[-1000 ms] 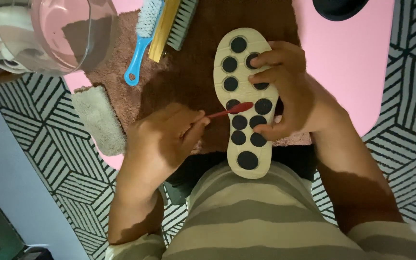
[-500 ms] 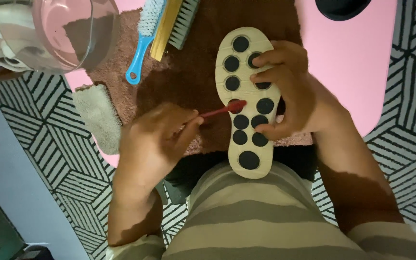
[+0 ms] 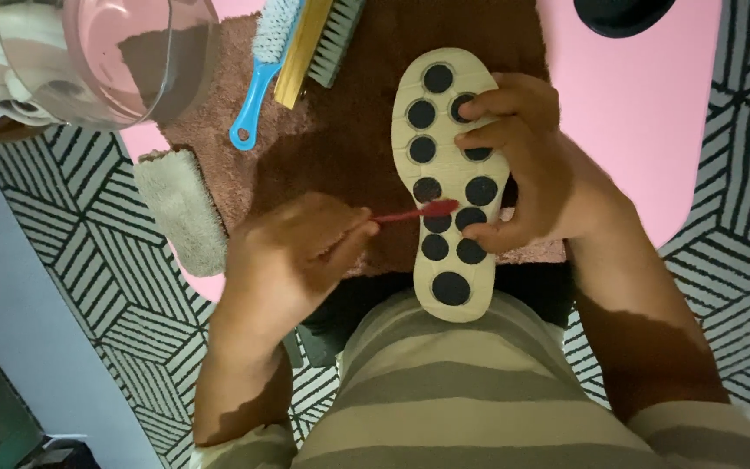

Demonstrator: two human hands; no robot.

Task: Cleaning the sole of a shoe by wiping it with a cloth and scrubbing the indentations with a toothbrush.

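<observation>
Striped shirt (image 3: pixel 479 391) (beige, olive bands)

The single head-worn camera looked almost straight down from above the person's chest, so the striped shirt (image 3: pixel 479 391) filled the bottom edge and both forearms ran up into the frame. It sat close, with the left hand (image 3: pixel 292 252) and right hand (image 3: pixel 523 174) near the centre and the shoe sole (image 3: pixel 444 174) between them. The brown towel (image 3: pixel 349 130) and pink mat (image 3: pixel 644 113) lay at the top, and no second view shared the scene.
</observation>
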